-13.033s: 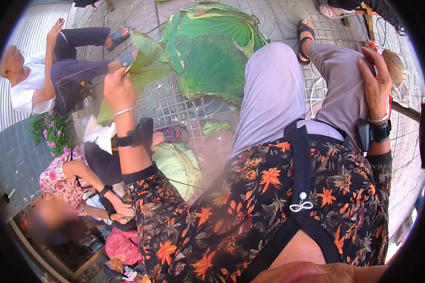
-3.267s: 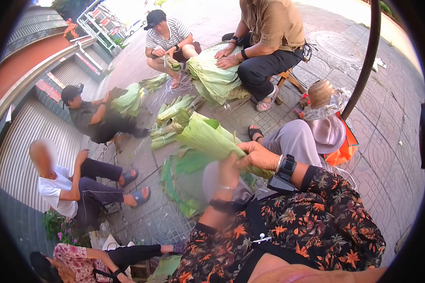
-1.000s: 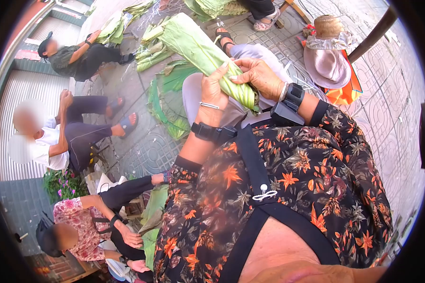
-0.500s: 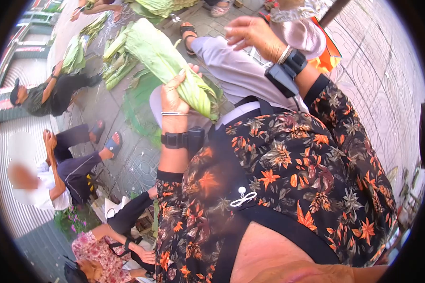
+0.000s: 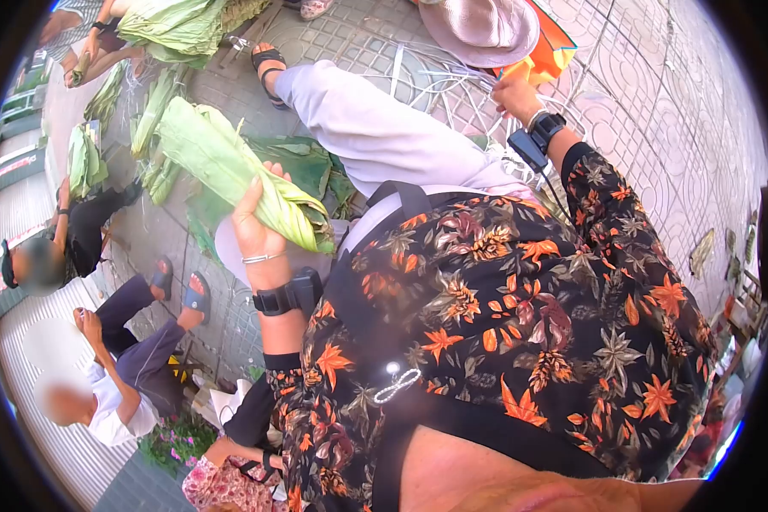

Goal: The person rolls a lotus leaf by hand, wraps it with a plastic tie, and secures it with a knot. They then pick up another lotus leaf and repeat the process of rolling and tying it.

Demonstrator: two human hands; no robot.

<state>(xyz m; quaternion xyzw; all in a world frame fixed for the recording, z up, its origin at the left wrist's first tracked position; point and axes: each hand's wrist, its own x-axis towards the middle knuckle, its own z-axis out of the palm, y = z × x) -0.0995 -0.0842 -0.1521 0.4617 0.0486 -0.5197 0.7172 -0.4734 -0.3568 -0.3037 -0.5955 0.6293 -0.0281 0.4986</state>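
A long bundle of pale green leaves (image 5: pixel 222 158) lies across my left hand (image 5: pixel 260 209), whose fingers wrap round its lower, folded end. My right hand (image 5: pixel 518 96) is stretched out to the right, over white strips (image 5: pixel 427 81) spread on the paving. Its fingers are curled together beside an orange bag (image 5: pixel 542 55) and below a pinkish hat (image 5: pixel 480 30). Whether a strip is pinched in them is too small to tell. More green leaves (image 5: pixel 303 166) lie on the ground beyond the bundle, near my leg.
Leaf piles (image 5: pixel 175 30) lie at the upper left, near another person's hands. Several people sit along the left, one in dark trousers (image 5: pixel 141 358) and one in a pink patterned top (image 5: pixel 222 486). Pink flowers (image 5: pixel 179 439) stand between them. Tiled paving (image 5: pixel 640 111) extends to the right.
My right hand has gone from above my knee out to the strips by the orange bag, and its spread fingers have closed. The view has shifted; my left hand still holds the bundle.
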